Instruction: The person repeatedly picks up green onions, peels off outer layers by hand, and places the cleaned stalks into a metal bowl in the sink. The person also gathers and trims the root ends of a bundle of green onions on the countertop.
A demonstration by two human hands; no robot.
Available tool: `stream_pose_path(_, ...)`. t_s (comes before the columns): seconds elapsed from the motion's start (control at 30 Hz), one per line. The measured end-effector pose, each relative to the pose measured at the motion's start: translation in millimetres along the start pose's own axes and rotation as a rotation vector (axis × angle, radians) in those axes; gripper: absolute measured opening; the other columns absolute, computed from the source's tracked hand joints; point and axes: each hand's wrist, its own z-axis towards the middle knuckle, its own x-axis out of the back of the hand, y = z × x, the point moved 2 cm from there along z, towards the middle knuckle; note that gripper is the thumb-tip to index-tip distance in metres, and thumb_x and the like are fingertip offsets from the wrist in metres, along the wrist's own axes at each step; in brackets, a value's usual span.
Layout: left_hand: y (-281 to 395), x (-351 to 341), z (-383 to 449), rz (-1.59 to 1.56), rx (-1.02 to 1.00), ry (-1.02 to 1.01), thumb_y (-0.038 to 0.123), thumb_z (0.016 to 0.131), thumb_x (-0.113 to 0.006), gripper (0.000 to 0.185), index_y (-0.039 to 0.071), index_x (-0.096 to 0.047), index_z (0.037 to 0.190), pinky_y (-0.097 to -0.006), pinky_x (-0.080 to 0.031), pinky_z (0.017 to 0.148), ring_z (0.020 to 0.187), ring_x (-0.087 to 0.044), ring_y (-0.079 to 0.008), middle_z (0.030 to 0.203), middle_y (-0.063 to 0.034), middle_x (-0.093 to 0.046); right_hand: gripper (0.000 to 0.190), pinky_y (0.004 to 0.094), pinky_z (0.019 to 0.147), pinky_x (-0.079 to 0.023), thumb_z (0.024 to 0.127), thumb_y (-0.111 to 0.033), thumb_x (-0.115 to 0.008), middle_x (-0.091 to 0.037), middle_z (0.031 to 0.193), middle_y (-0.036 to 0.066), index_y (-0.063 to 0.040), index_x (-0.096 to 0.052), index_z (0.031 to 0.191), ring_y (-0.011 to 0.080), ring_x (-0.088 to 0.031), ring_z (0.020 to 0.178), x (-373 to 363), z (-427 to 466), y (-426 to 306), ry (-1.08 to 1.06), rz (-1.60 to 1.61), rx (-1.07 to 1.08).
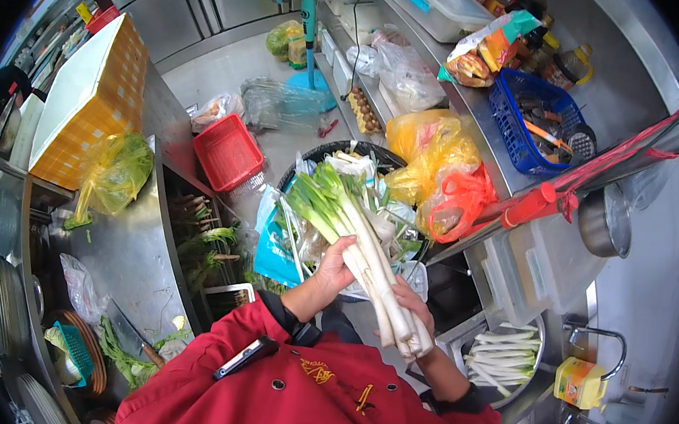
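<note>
A bundle of leeks (367, 245) lies across both my hands, with green tops pointing away and white root ends towards my chest. My left hand (334, 267) grips the shafts from the left, thumb on top. On the right, my right hand (413, 302) is wrapped round the lower white part, partly hidden by the stalks. Just beyond and below the leeks stands a black-lined bin (346, 147) heaped with vegetable scraps and wrappers. A metal basin (541, 342) at my right holds several white leek stalks (500, 356).
A steel counter (121, 252) on the left bears a cleaver (129, 330) and a bagged vegetable (116, 172). A red basket (229, 152) sits on the floor. Yellow bags (434, 153) and a blue basket (535, 120) are at right, near a sink faucet (615, 343).
</note>
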Motion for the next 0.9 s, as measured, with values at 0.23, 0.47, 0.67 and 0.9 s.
stream_pose_path(0.23,-25.6,44.0,35.4,0.101,0.022,0.061,0.015,0.082,-0.061,0.040,-0.004,-0.052,0.117,-0.0446,-0.046,0.097,0.101,-0.061,-0.0322,0.108,-0.0177,-0.063,0.043,0.0309,0.097,-0.043,0.088,-0.005,-0.055,-0.056,0.128,0.017,-0.009,-0.050,0.131,0.0241,-0.056,0.117,54.5,-1.0,-0.6,-0.357,-0.179,-0.839)
stream_pose_path(0.47,-50.0,121.3,80.8,0.580,-0.040,0.548,0.020,0.091,-0.060,0.039,-0.003,-0.050,0.120,-0.0481,-0.052,0.082,0.097,-0.063,-0.0323,0.110,-0.0162,-0.062,0.054,0.0420,0.088,-0.047,0.086,-0.025,-0.059,-0.061,0.113,0.023,-0.004,-0.044,0.133,0.0369,-0.059,0.105,41.1,-32.8,171.8,-0.203,-0.531,-0.725)
stream_pose_path(0.67,-43.8,112.9,74.9,0.747,-0.027,0.583,0.015,0.095,-0.050,0.025,0.000,-0.050,0.116,-0.0425,-0.058,0.068,0.083,-0.065,-0.0272,0.101,-0.0136,-0.062,0.048,0.0479,0.080,-0.047,0.079,-0.028,-0.068,-0.063,0.097,0.022,0.000,-0.051,0.113,0.0412,-0.059,0.093,4.2,-15.0,220.8,-0.025,-0.937,-0.766)
stream_pose_path(0.9,-31.6,103.7,44.2,0.645,0.022,0.506,0.013,0.096,-0.043,0.022,-0.001,-0.048,0.112,-0.0412,-0.057,0.070,0.078,-0.062,-0.0258,0.087,-0.0114,-0.059,0.024,0.0486,0.089,-0.043,0.080,-0.010,-0.055,-0.057,0.111,0.022,0.001,-0.051,0.101,0.0407,-0.052,0.107,3.5,-15.2,220.2,-0.161,-0.843,-1.039)
